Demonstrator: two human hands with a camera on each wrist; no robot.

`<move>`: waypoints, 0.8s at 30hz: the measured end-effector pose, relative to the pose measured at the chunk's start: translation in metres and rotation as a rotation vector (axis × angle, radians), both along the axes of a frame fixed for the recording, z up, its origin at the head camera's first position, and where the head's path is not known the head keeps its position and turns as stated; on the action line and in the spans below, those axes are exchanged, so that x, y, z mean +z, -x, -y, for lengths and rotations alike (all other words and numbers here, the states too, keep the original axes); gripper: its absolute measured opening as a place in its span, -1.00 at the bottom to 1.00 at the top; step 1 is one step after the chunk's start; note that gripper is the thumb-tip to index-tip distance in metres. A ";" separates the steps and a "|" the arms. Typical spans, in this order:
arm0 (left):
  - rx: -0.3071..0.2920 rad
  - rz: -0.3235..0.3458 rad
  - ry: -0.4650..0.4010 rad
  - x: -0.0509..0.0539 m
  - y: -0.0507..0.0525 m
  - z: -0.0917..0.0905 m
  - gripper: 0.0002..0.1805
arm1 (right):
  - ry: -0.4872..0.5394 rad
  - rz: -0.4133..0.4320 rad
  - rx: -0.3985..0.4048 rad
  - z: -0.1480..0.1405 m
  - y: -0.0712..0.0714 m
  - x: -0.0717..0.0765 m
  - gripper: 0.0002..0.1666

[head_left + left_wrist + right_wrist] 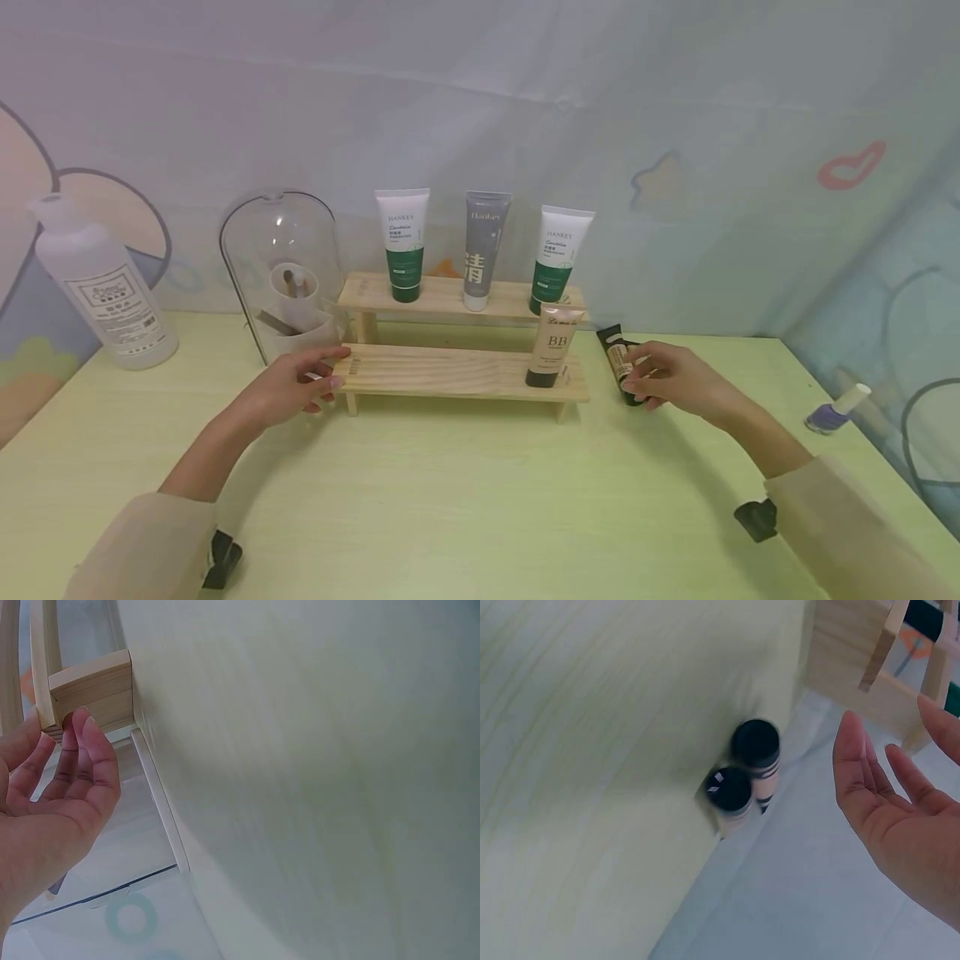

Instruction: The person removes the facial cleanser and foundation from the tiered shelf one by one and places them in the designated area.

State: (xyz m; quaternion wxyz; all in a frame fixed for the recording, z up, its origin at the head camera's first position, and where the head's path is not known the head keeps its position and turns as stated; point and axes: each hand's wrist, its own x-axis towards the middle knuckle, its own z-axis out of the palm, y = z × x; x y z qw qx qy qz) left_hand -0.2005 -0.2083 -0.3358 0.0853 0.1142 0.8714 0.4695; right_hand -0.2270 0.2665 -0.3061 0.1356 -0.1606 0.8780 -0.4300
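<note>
Pale yellow-green tabletop [465, 500], creased greyish backdrop [480, 125] behind (printed red heart [852, 169], beige star [660, 182]), soft light

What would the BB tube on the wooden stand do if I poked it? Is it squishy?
The BB tube would probably tip easily, since it stands tall on its small black cap. It might fall off if poked rightward, because it's near that end of the lower shelf. Its flattened top suggests a squeezable body.

Both arms [202, 458] reach forward, left hand [285, 387] in a pinching grip, right hand [677, 377] loosely cupped, fingers [850, 759] apart.
</note>
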 end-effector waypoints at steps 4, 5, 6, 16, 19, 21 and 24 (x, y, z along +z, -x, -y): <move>-0.003 -0.005 -0.010 0.000 -0.001 0.000 -0.47 | 0.009 -0.015 0.030 0.015 -0.002 0.003 -0.49; -0.004 -0.006 -0.013 0.001 -0.001 0.000 -0.47 | 0.012 -0.020 0.036 0.018 -0.002 0.003 -0.50; -0.005 -0.006 -0.015 0.001 -0.001 0.000 -0.47 | 0.013 -0.027 0.041 0.021 -0.002 0.004 -0.51; 0.001 -0.002 -0.011 0.001 -0.001 0.000 -0.47 | 0.041 -0.067 0.076 0.049 -0.002 0.006 -0.54; 0.002 -0.003 -0.010 0.002 -0.002 0.000 -0.47 | 0.060 -0.066 0.073 0.056 -0.003 0.006 -0.55; 0.003 -0.003 -0.008 0.002 -0.002 -0.001 -0.47 | 0.067 -0.071 0.070 0.061 -0.004 0.006 -0.56; 0.004 -0.005 -0.005 0.002 -0.002 -0.001 -0.47 | 0.059 -0.098 0.071 0.068 -0.004 0.004 -0.58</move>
